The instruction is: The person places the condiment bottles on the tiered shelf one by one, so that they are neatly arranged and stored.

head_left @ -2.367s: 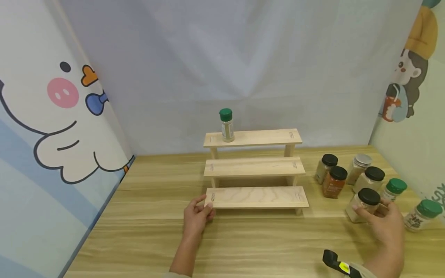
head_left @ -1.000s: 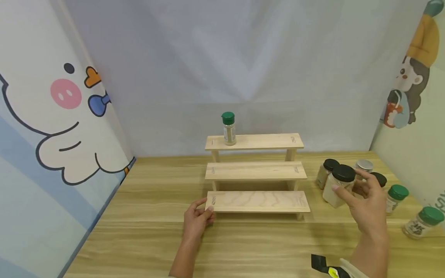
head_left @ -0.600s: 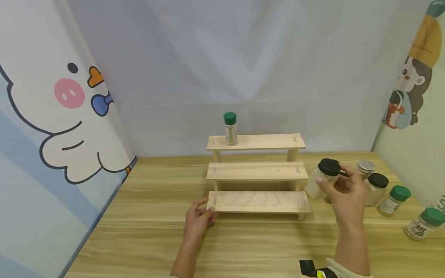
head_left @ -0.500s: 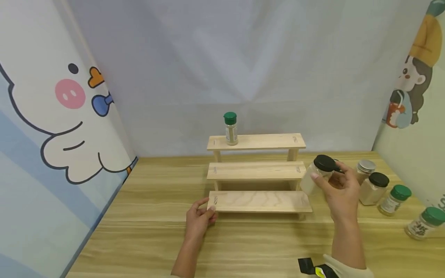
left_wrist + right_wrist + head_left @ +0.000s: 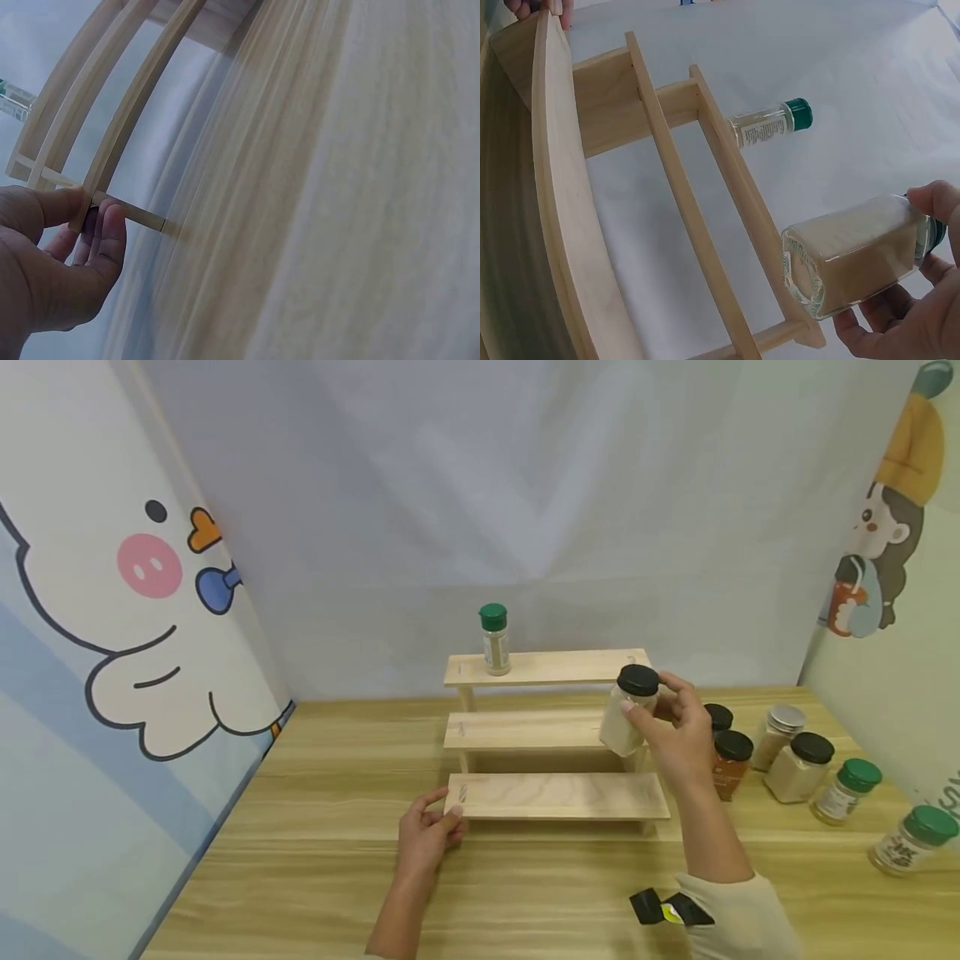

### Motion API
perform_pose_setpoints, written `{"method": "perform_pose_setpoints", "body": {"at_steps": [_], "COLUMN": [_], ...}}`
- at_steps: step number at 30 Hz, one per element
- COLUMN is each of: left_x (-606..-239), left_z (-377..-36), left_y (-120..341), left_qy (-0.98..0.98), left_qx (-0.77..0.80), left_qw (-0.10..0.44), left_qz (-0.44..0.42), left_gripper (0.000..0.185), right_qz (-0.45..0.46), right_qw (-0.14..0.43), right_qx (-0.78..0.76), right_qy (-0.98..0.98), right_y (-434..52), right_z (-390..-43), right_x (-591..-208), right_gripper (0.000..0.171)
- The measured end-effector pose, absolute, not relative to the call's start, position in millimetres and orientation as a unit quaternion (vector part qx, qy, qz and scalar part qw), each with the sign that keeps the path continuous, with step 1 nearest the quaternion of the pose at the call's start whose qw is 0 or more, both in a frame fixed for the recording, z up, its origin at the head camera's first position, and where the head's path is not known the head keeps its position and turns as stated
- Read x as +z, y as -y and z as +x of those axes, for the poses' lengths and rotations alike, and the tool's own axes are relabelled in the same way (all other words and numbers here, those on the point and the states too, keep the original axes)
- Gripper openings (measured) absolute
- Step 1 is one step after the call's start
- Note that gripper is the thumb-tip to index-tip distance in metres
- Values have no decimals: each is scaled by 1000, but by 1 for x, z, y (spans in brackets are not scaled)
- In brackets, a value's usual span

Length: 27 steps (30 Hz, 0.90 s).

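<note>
A three-step wooden rack [image 5: 555, 795] stands on the table. My left hand [image 5: 427, 835] pinches the left end of its lowest board; in the left wrist view the thumb lies on one face and the fingers [image 5: 111, 232] curl under the other. With my right hand [image 5: 678, 735] I grip a square glass jar [image 5: 622, 727] with a black lid, filled with pale powder. The jar is tilted and overlaps the right end of the middle board in the head view. In the right wrist view its base faces the rack. A green-capped shaker [image 5: 495, 642] stands on the top board's left part.
To the right of the rack stand a red-brown spice jar [image 5: 729, 768], a silver-lidded jar [image 5: 776, 737], another black-lidded pale jar [image 5: 801, 768], two green-capped shakers [image 5: 843, 793], and a partly hidden black-lidded jar [image 5: 718, 717]. A grey curtain [image 5: 360, 568] hangs behind.
My right hand has lifted the black-lidded pale jar from the group at right and carried it left and up to the rack. My left hand has stayed on the lowest board.
</note>
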<state>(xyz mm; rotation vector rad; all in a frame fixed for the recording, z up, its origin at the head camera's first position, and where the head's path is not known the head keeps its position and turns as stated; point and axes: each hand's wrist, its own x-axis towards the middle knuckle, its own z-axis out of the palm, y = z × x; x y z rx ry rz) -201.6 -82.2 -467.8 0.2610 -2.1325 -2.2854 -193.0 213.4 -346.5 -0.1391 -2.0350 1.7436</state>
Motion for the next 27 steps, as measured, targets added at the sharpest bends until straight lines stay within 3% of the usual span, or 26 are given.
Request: {"method": "perform_pose_setpoints", "body": {"at_steps": [13, 16, 27], "left_x": [-465, -466, -465], "left_z": [-198, -198, -199], "left_y": [84, 84, 84], "left_qy": [691, 691, 690], "left_qx": [-720, -720, -720], "left_qw": [-3, -1, -7], "left_qz": [67, 70, 72], "left_gripper": [43, 42, 42], "right_qz": [44, 39, -31], "right_qw": [256, 260, 313], "right_qx": [623, 613, 613], "right_qy": [738, 745, 725], "right_y": [-181, -168, -155], "right_z": [-230, -229, -280], "right_x": [-326, -311, -314], "right_gripper": [52, 51, 57]}}
